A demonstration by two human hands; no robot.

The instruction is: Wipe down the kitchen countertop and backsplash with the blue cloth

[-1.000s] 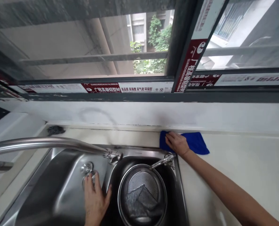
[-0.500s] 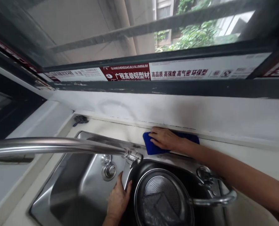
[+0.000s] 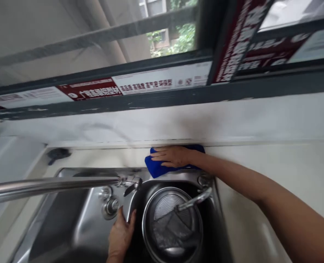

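My right hand (image 3: 173,156) presses down on a blue cloth (image 3: 153,168), fingers stretched over it, on the strip behind the sink. Part of the cloth is hidden under the hand and wrist. Around the divider (image 3: 131,204) between the two sink basins, my left hand (image 3: 120,233) is closed, with thumb and fingers on opposite sides. Just right of that hand, a round dark pan (image 3: 166,208) with a dotted bottom lies in the right basin; it seems to hold water.
A large metal faucet (image 3: 55,185) reaches across the left basin (image 3: 60,219). A smaller spout (image 3: 195,201) hangs over the pan. In the back left corner sits a dark object (image 3: 58,153), perhaps a drain plug. The window frame (image 3: 140,98) runs behind the counter.
The view has swung to the right, so the sink appears further left. My right hand stays on the blue cloth, whose near corner has shifted its shape. My left hand keeps to the divider.
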